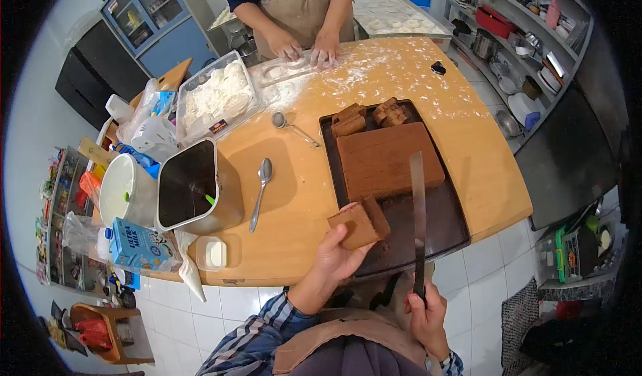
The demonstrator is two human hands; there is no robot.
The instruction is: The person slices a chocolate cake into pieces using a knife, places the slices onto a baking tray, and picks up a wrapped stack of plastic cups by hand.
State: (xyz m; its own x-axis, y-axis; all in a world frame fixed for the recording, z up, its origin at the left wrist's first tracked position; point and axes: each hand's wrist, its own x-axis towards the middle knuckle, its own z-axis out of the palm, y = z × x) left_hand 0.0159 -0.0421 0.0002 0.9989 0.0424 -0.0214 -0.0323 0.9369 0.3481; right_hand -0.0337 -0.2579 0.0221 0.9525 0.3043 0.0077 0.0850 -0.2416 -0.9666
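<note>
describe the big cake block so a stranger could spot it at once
On the wooden table, find the dark tray. The brown cake block lies in it: one wide, flat-topped slab, far larger than the cut pieces at the tray's far end.

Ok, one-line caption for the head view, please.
Left hand holding cut cake, right hand holding a knife, the larger cake on its tray, a co-worker across the table.

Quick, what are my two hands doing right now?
Left hand: closed around cut cake.
Right hand: closed on the knife handle, blade pointing away.
</note>
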